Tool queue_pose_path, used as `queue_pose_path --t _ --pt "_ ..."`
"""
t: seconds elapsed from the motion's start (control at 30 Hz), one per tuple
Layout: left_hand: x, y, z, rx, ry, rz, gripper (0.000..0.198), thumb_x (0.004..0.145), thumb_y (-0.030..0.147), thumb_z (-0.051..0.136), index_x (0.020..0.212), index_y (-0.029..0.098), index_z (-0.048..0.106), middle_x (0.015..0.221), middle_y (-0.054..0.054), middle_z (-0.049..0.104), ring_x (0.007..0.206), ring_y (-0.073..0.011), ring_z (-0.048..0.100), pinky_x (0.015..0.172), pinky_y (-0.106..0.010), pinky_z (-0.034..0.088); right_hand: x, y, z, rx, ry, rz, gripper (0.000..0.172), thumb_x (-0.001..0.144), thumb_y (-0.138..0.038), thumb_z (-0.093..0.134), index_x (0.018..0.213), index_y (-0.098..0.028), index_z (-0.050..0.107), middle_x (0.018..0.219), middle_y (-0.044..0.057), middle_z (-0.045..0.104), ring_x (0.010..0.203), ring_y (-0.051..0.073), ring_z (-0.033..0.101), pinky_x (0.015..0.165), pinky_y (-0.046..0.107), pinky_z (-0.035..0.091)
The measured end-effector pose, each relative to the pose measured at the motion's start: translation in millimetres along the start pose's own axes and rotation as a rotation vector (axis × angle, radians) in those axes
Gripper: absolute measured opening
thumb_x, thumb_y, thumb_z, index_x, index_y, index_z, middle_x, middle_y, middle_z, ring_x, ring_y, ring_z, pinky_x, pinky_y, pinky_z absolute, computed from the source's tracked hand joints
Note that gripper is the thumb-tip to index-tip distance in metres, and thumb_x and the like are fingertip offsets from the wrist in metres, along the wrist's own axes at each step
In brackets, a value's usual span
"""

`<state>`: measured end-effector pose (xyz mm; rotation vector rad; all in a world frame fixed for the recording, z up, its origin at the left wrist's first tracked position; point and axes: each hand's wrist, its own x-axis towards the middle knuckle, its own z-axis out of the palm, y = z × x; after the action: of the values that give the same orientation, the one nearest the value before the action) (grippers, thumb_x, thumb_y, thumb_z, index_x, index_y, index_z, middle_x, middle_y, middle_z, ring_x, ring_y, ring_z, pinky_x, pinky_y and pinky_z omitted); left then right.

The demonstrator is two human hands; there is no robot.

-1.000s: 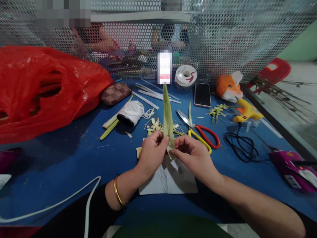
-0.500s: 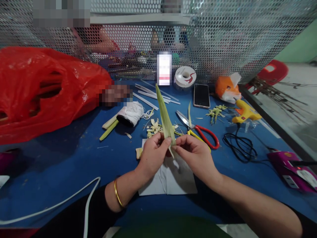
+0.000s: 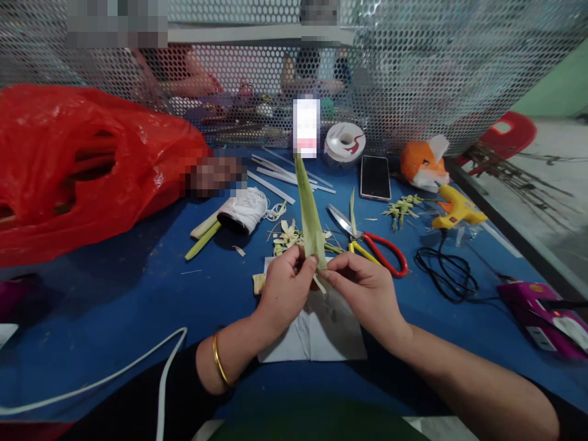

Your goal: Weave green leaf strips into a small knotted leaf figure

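My left hand [image 3: 282, 289] and my right hand [image 3: 362, 291] meet over the middle of the blue table [image 3: 114, 288]. Both pinch the lower end of a long pale green palm leaf strip [image 3: 309, 208] that points up and away from me. The fingers of each hand are closed on its folded base. A gold bangle circles my left wrist. Under the hands lies a folded white paper sheet [image 3: 316, 334]. Small cut leaf bits [image 3: 285, 236] are scattered just beyond the fingers.
Red-and-yellow scissors [image 3: 372, 245] lie right of the leaf. Farther right are a yellow glue gun [image 3: 457, 208], a black cord [image 3: 448, 272] and a purple device [image 3: 542, 312]. A phone [image 3: 375, 176], ribbon spool [image 3: 344, 141], white thread roll [image 3: 243, 209] and red plastic bag [image 3: 78, 165] stand behind. A perforated metal screen closes the back.
The leaf strip tilted left, then swung back nearly upright. Both hands kept their pinch at its base and shifted only slightly.
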<state>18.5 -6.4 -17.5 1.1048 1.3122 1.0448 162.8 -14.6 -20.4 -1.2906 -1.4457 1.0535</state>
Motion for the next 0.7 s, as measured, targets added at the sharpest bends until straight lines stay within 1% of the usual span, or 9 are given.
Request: queue_pose_path --t 0.2,0.37,0.47,0.57,0.63,0.7 --pt "2.3 -3.0 0.1 -0.033 0.004 -0.003 0.012 0.081 0.03 0.06 0.076 0.019 0.058 0.071 -0.001 0.063 0.064 -0.0141 0.058 0.057 -0.026 0.049 -1.0 1.7 -0.8 -0.081 -0.052 -0.069 0.013 0.082 -0.023 0.064 0.07 -0.021 0.061 0.067 -0.001 0.06 0.061 0.014 0.054 0.058 0.028 0.043" --pt "4.6 -4.9 -0.4 0.005 0.032 0.012 0.014 0.082 0.032 0.06 0.076 0.019 0.059 0.071 -0.001 0.064 0.063 -0.0147 0.058 0.056 -0.026 0.047 -0.7 0.8 -2.2 -0.111 -0.093 -0.173 0.013 0.086 -0.019 0.06 0.074 -0.023 0.058 0.08 0.002 0.062 0.075 0.018 0.058 0.071 0.032 0.046" --pt "6.4 -6.9 -1.8 0.061 0.044 0.042 0.014 0.082 0.031 0.058 0.074 0.019 0.059 0.071 -0.001 0.064 0.063 -0.015 0.057 0.058 -0.026 0.045 -3.8 -1.7 -3.5 -0.12 -0.109 -0.148 0.012 0.088 -0.022 0.06 0.076 -0.023 0.058 0.08 0.002 0.063 0.076 0.018 0.059 0.072 0.032 0.046" --pt "8.5 -9.4 -4.3 0.102 0.063 0.095 0.017 0.083 0.03 0.057 0.069 0.02 0.057 0.065 0.002 0.059 0.06 -0.0136 0.052 0.056 -0.025 0.04 -8.6 -6.7 -5.6 -0.117 -0.132 -0.142 0.011 0.09 -0.025 0.06 0.079 -0.023 0.059 0.082 0.002 0.065 0.078 0.019 0.06 0.073 0.032 0.046" --pt "10.0 -10.7 -6.2 0.117 0.075 0.099 0.019 0.082 0.032 0.058 0.067 0.021 0.055 0.06 0.004 0.054 0.056 -0.0125 0.048 0.052 -0.024 0.036 -11.7 -12.1 -7.9 -0.092 -0.172 -0.164 0.012 0.091 -0.025 0.06 0.079 -0.023 0.058 0.08 0.002 0.065 0.075 0.018 0.06 0.069 0.031 0.047" --pt "11.4 -11.7 -7.6 0.116 0.074 0.07 0.018 0.081 0.03 0.059 0.066 0.021 0.054 0.057 0.005 0.052 0.052 -0.0119 0.047 0.05 -0.024 0.034 -14.0 -18.4 -11.3 -0.015 -0.25 -0.203 0.012 0.091 -0.025 0.062 0.08 -0.023 0.059 0.077 0.001 0.064 0.071 0.018 0.06 0.067 0.031 0.048"
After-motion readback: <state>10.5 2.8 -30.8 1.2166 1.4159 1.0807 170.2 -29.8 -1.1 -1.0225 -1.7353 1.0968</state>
